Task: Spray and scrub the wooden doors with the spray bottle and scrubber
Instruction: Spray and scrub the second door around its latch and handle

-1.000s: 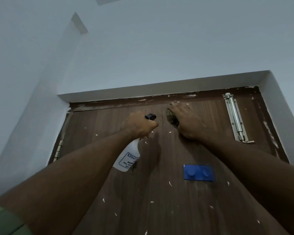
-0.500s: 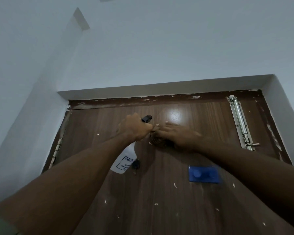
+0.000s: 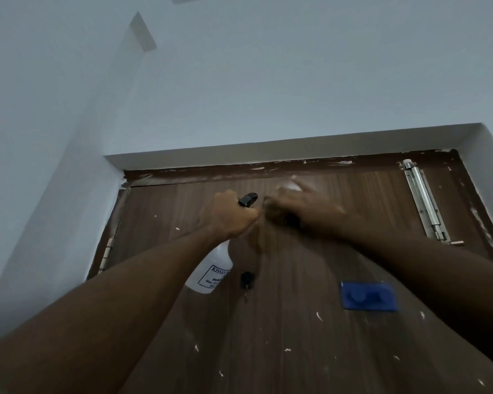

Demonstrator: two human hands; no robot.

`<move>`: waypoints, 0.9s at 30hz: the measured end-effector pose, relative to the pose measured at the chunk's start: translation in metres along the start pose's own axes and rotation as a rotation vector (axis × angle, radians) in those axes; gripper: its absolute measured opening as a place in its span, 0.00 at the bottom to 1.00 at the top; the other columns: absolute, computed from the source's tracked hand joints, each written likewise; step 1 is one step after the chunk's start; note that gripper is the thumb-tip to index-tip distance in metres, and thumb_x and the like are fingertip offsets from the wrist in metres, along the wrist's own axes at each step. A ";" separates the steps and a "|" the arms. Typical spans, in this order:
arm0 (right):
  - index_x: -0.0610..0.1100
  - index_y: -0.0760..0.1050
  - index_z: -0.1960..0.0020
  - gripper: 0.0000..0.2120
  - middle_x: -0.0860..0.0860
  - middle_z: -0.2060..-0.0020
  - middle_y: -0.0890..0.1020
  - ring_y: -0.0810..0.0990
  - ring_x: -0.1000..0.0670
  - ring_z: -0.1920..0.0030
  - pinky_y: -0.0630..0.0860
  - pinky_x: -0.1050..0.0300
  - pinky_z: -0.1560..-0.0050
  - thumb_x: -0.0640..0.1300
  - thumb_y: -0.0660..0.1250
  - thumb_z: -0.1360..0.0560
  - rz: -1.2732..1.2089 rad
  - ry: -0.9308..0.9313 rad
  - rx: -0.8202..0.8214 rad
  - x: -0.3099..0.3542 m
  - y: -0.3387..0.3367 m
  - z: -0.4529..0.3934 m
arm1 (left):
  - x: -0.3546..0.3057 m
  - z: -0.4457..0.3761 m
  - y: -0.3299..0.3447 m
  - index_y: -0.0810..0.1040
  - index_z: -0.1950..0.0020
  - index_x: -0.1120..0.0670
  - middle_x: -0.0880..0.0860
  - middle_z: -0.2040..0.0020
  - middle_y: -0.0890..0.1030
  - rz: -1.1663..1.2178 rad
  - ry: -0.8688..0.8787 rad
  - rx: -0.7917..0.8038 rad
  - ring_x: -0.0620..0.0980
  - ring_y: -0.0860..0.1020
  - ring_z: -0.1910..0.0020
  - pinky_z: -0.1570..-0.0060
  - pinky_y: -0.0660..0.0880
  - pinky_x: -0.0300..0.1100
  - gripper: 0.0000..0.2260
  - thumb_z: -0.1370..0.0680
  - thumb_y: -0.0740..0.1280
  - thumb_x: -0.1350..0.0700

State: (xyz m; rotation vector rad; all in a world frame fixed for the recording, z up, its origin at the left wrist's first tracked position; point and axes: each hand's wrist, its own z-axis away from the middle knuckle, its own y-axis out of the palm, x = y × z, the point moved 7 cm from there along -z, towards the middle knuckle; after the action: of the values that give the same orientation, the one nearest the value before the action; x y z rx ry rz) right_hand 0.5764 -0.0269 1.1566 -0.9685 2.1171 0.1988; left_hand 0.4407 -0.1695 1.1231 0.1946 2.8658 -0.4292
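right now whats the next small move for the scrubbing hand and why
Probably carry the right hand and its scrubber down and across the wooden door, where white flecks still dot the wood. The left hand holds the spray bottle beside it, nozzle up, so it can re-wet. The right hand is blurred, so its grip is unclear.

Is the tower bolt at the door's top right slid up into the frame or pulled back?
Cannot tell for certain. The tower bolt has its knob low, near the bottom bracket, which suggests pulled back, but its top end is unclear.
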 end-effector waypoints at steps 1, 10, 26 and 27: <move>0.53 0.64 0.21 0.34 0.50 0.23 0.71 0.64 0.47 0.21 0.44 0.40 0.17 0.39 0.71 0.24 0.003 0.156 -0.041 -0.022 -0.009 -0.009 | 0.004 -0.001 0.000 0.82 0.60 0.58 0.59 0.64 0.86 -0.008 0.006 0.011 0.61 0.86 0.67 0.64 0.84 0.57 0.16 0.23 0.72 0.45; 0.53 0.64 0.20 0.33 0.48 0.21 0.66 0.62 0.40 0.21 0.63 0.42 0.24 0.42 0.70 0.22 -0.061 -0.146 0.106 0.058 0.004 0.006 | 0.006 -0.001 -0.012 0.81 0.61 0.60 0.60 0.66 0.85 0.018 -0.014 -0.050 0.58 0.83 0.71 0.69 0.81 0.48 0.15 0.18 0.72 0.53; 0.50 0.67 0.23 0.32 0.48 0.23 0.70 0.60 0.41 0.19 0.50 0.39 0.18 0.34 0.68 0.25 -0.108 0.197 -0.107 0.001 0.001 -0.033 | 0.006 0.021 -0.023 0.83 0.54 0.60 0.56 0.63 0.86 -0.147 -0.108 -0.012 0.41 0.78 0.79 0.76 0.73 0.33 0.12 0.18 0.71 0.52; 0.48 0.67 0.23 0.32 0.47 0.23 0.69 0.58 0.42 0.18 0.45 0.42 0.18 0.33 0.68 0.24 -0.120 0.279 -0.140 -0.005 -0.001 -0.040 | 0.009 0.021 -0.025 0.83 0.55 0.59 0.55 0.64 0.86 -0.162 -0.108 -0.006 0.40 0.78 0.79 0.76 0.72 0.33 0.12 0.18 0.71 0.51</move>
State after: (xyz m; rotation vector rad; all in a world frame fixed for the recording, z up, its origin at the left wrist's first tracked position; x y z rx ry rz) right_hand 0.5553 -0.0423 1.1877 -1.2644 2.3110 0.1608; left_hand 0.4329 -0.1985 1.1078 -0.0609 2.7864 -0.4461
